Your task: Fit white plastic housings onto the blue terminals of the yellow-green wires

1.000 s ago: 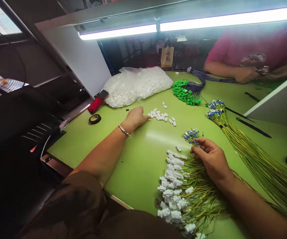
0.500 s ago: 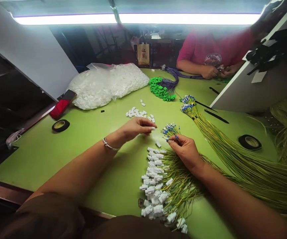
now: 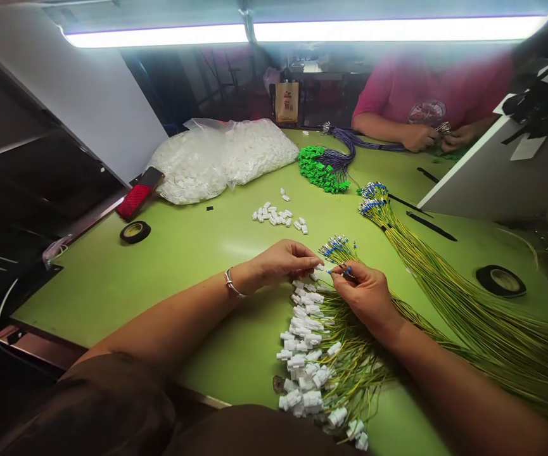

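Note:
My left hand pinches a small white plastic connector at its fingertips. My right hand grips a bunch of yellow-green wires with blue-tipped terminals and holds one terminal up to the connector. Both hands meet just above a pile of wires fitted with white connectors. A small heap of loose white connectors lies farther out on the green table.
A clear bag of white connectors, a red phone and a tape roll lie at the left. A long bundle of yellow-green wires and another tape roll lie at the right. Across, a person in pink handles purple wires with green connectors.
My left hand came back from the loose heap with a connector and closed in on my right hand. The view swung right and steadied.

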The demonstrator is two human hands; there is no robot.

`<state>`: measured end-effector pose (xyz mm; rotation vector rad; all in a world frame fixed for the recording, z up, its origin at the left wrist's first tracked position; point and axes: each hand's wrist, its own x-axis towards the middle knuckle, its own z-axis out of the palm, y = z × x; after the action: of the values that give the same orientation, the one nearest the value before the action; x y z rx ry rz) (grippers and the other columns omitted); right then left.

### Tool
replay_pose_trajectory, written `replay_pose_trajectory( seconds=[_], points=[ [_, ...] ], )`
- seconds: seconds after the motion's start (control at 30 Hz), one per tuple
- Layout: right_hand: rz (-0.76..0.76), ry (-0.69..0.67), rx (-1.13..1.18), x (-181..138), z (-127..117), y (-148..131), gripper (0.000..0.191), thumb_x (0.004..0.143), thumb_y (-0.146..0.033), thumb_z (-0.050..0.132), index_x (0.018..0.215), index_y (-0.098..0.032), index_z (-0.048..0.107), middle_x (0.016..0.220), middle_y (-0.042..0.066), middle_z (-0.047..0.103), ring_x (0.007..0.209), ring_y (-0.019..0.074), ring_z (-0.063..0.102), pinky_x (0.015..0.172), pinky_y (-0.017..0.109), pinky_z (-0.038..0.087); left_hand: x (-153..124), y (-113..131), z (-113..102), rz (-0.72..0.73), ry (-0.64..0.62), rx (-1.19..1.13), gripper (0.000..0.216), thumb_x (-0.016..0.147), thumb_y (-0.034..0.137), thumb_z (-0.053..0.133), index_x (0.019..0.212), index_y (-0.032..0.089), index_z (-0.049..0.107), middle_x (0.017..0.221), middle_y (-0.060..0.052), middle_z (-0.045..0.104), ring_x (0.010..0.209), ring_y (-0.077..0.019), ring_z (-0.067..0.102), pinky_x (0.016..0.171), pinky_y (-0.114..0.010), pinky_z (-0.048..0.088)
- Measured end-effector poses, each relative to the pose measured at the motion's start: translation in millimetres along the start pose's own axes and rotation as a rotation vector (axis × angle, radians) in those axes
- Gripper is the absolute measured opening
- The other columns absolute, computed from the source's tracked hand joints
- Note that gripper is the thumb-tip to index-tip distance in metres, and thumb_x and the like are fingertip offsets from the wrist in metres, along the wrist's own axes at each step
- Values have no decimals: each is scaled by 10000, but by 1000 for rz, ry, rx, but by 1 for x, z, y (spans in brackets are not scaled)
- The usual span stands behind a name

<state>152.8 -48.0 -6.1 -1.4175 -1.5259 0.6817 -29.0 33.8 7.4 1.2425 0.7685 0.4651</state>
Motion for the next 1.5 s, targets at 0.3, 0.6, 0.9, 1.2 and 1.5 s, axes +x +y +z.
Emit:
replay_pose_trajectory(
  seconds=[0.3,0.6,0.9,1.2,1.5],
  points=[
    [-210,64,-246,-3,3,10,66,750,-196,552,689,-182,571,610,-6,607,499,101,498,524,221,391,0,-1,17,-63,92,-33,391,626,450,764,699,85,644,583,-31,620,475,-63,535,468,-181,414],
    [-278,18,-435,-3,2,11,104,779,-220,517,685,-197,556,586,18,597,518,129,506,549,251,371,2,-11,28,-57,175,-180,447,507,434,827,663,71,618,548,-29,625,449,-71,556,502,-204,464],
    [-148,-12,-279,1,2,12,105,744,-234,542,649,-190,543,544,-13,537,481,106,439,502,233,344,1,-9,29,-77,196,-180,426,528,412,825,684,73,619,565,-34,640,477,-82,577,544,-224,493],
    [-104,-44,-255,4,3,9,123,698,-198,527,577,-181,536,501,-38,467,476,88,376,498,226,317,4,-12,29,-57,177,-131,411,545,416,813,683,82,619,560,-31,634,487,-89,582,552,-221,491],
    [144,17,168,9,-8,6,210,723,-362,629,688,-155,633,610,6,576,570,126,493,560,247,406,-9,19,0,-40,-187,502,245,678,352,711,744,116,706,598,-21,642,475,-68,490,485,-189,381]
  ],
)
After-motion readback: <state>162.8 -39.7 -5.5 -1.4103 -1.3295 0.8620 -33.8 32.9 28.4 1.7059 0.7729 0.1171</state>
